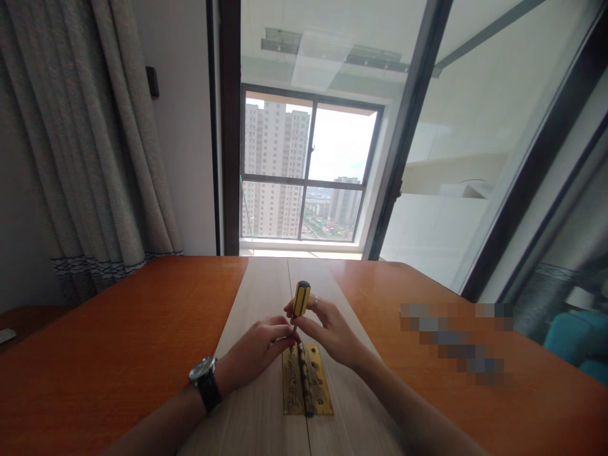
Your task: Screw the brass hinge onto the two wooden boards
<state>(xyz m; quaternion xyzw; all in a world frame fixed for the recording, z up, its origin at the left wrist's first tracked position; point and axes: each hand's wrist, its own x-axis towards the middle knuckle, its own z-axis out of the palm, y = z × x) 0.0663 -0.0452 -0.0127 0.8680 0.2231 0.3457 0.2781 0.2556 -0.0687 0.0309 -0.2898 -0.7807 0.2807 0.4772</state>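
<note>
Hinge (319,396) flat over seam of boards (256,411), well in from far edge of surface (180,316). Right hand (335,332): fingers closed on screwdriver (301,299). Left hand (254,351): fingers bunched at shaft, hold unclear.

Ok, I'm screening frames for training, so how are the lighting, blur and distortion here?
Head view: daylight from the window leaves the sky washed out; the curtain is dim; pale reflections veil the glass panel; the verticals lean, suggesting wide-angle distortion; the hinge looks slightly soft; a blocky pixelated patch covers part of the tabletop at right.
</note>
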